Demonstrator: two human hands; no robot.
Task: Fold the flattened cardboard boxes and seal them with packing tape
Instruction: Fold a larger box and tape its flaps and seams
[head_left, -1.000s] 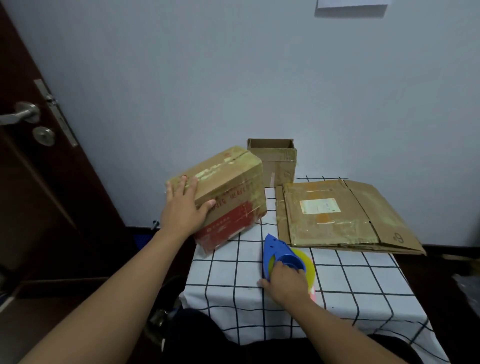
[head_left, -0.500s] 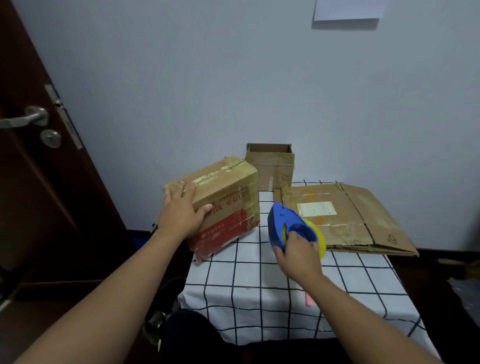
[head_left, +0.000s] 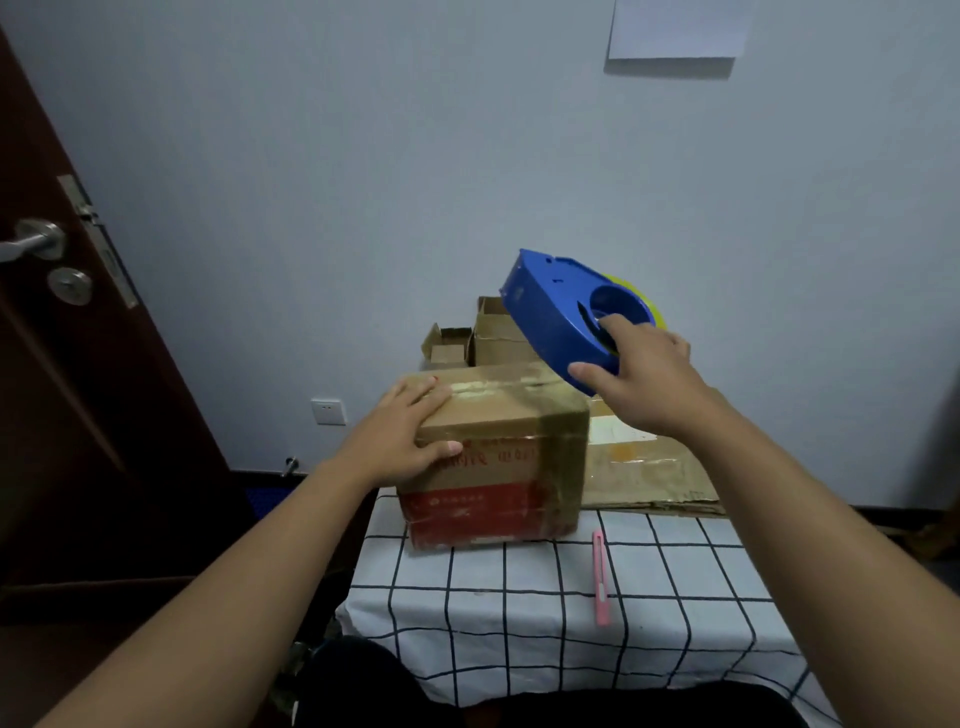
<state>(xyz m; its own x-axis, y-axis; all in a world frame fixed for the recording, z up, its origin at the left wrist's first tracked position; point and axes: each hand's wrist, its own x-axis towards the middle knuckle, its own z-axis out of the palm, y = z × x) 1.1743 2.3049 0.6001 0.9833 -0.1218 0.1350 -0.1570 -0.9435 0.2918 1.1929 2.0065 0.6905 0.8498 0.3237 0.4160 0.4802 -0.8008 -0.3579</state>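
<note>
Head view, box: the folded box (head_left: 493, 457) stands on the table's (head_left: 519, 623) far left part, squared up, its top flaps closed.
Head view, seam: glossy tape already runs along the top seam and down the right end, so this box looks at least partly sealed; whether the strip covers the whole seam I cannot tell in this dim light.
Head view, left hand: the left hand (head_left: 405, 436) lies flat on the box's near left top corner, fingers straight across the top, thumb down the front face, steadying it.
Head view, right hand: the right hand (head_left: 639, 374) grips the blue dispenser (head_left: 561, 317), fingers curled around its lower edge and into its opening.
Head view, dispenser: it hangs in the air above the box's right end, clear of the cardboard, with a yellow roll showing behind it.
Head view, flat stock: a flattened box (head_left: 649, 467) lies just right of the folded one, not yet folded.
Head view, behind: open boxes (head_left: 483, 338) stand at the back near the wall, tops unsealed.
Head view, cutter: a pink knife (head_left: 601, 582) lies on the cloth near the front.
Done: one box folded and taped in part.
Left: probably another strip here, then the flattened box and the open ones.
</note>
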